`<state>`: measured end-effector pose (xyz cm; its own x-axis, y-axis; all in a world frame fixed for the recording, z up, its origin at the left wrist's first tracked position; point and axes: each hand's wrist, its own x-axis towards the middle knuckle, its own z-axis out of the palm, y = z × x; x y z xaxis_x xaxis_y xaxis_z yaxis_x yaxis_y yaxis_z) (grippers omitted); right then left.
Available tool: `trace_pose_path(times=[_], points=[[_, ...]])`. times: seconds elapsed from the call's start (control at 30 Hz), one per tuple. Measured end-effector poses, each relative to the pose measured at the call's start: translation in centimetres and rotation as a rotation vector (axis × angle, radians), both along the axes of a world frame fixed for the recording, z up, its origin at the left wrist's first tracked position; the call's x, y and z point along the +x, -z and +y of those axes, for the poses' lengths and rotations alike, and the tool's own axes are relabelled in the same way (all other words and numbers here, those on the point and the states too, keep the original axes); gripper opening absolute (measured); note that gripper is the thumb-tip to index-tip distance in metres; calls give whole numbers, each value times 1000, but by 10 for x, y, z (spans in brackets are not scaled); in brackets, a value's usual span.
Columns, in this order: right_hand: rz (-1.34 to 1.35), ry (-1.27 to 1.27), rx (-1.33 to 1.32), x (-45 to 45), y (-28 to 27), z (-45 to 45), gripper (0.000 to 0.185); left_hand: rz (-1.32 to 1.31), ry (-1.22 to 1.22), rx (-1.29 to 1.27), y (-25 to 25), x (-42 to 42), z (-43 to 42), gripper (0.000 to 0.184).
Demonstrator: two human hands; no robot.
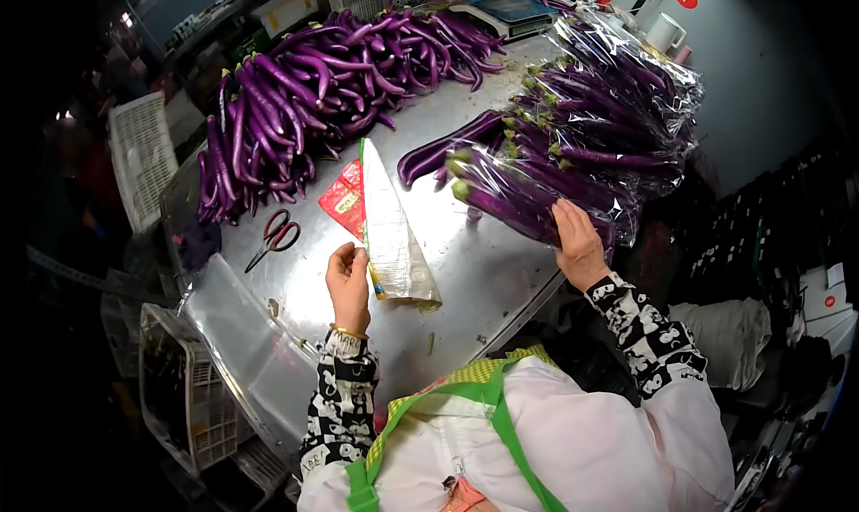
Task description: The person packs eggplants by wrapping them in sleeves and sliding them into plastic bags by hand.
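My right hand [580, 244] rests on the near end of a clear plastic bag of eggplants [514, 199], fingers over the film. That bag is slightly blurred and lies against a pile of other bagged eggplants [617, 110]. My left hand [348, 284] is closed, thumb against curled fingers, beside the edge of a folded white and red plastic packet [391, 235]. What its fingers hold, if anything, is hidden. Loose purple eggplants [447, 147] lie just left of the bagged ones.
A large heap of loose eggplants [331, 74] covers the far left of the metal table [483, 288]. Red-handled scissors [274, 240] lie left of the packet. Clear plastic bags [242, 320] are at the near left edge. White crates [143, 159] stand beyond the left edge; a scale [506, 11] is at the back.
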<state>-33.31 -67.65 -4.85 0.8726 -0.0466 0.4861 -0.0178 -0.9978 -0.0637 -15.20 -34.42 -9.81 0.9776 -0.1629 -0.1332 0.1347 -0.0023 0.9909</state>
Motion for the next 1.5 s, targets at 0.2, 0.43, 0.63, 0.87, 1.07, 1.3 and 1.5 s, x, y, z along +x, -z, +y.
trace_pose_path(times=[0.2,0.43,0.63,0.87,1.07,1.3,1.5], points=[[751,129,-164,-9,64,-19,53,-192,93,91,21,50,-37,30],[161,164,1243,178,44,-31,66,-683,446,575,11,140,-160,54],[467,844,947,283,110,-53,75,-399,702,837,36,202,-253,97],[-47,493,2152,302,106,-29,57,159,998,522,33,205,-259,87],[219,-129,2635,286,122,-29,26,-349,890,771,-26,158,-224,88],[602,-941,2851,207,49,16,97,-381,-8,580,-10,97,-75,57],[753,-1000,2731,147,44,79,104,221,37,998,36,51,-33,77]])
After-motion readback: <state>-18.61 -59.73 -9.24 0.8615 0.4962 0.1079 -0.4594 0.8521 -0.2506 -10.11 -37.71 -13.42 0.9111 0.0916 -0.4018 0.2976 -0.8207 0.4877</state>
